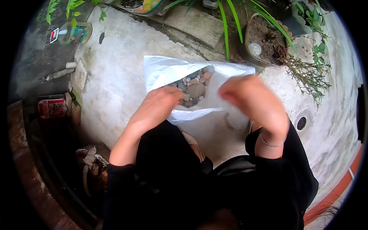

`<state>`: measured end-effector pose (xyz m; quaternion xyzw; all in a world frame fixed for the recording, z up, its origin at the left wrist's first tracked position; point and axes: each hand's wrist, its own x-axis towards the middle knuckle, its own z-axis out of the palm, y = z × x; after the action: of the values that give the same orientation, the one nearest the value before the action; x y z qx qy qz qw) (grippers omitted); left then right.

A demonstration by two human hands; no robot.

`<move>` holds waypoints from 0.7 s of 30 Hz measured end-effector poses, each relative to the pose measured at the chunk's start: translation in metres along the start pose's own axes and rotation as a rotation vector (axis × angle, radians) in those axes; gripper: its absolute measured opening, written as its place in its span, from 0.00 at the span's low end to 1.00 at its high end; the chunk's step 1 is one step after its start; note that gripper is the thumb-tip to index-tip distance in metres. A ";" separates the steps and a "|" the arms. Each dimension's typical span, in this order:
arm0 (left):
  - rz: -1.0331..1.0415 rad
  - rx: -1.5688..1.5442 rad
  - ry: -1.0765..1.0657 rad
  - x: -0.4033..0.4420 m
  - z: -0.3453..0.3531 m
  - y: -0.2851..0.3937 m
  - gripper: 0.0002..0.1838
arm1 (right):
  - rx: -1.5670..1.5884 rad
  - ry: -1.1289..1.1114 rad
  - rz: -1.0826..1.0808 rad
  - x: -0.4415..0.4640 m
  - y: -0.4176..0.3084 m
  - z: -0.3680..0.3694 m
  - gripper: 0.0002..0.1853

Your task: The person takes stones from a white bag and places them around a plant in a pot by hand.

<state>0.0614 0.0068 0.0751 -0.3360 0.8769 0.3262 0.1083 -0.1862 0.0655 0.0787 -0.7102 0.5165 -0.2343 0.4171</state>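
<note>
A white plastic bag [161,69] lies on the concrete floor with its mouth spread, showing pebbles [196,90] of grey, tan and reddish tones inside. Over the bag's left part is my left hand [163,100], its fingers curled down at the edge of the pebbles; what they hold, if anything, is hidden. My right hand [241,92] is above the right part of the bag, beside a pale translucent sheet [214,92]. Motion smears its fingers, so their grip cannot be made out.
A potted plant [264,40] stands at the back right, with trailing stems beside it. At the upper left lies a clear plastic bottle [76,33]. A round drain [301,123] is on the right; a red box [52,107] sits on the left.
</note>
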 end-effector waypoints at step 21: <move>0.088 0.036 0.031 -0.003 0.012 0.002 0.02 | -0.476 -0.125 0.277 0.124 0.131 0.182 0.13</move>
<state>0.0623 0.0172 0.0686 -0.3003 0.8981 0.3097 0.0862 -0.0740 -0.0017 -0.1417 -0.7239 0.6223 -0.0027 0.2976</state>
